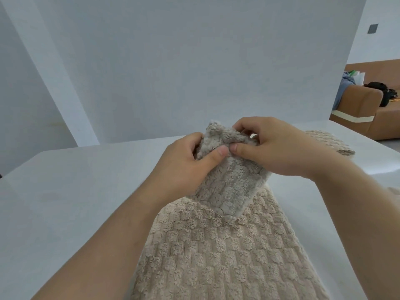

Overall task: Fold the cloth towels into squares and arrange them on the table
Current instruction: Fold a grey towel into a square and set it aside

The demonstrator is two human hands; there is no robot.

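Here the white table [65, 202] spans the view. At 6 o'clock a beige towel [216, 256] lies on it, cut off below. At centre a grey towel [229, 180] hangs, its bunched top pinched by left hand [186, 167] and right hand [279, 148]. At 2 o'clock a folded towel [329, 141] sits half hidden.

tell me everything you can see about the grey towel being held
The grey towel is small and fluffy, with a ribbed block texture and a stitched hem at its lower edge. It is bunched at the top, where the left hand and right hand pinch it, thumbs nearly meeting, and hangs slanted over the beige towel on the white table; contact there is unclear.
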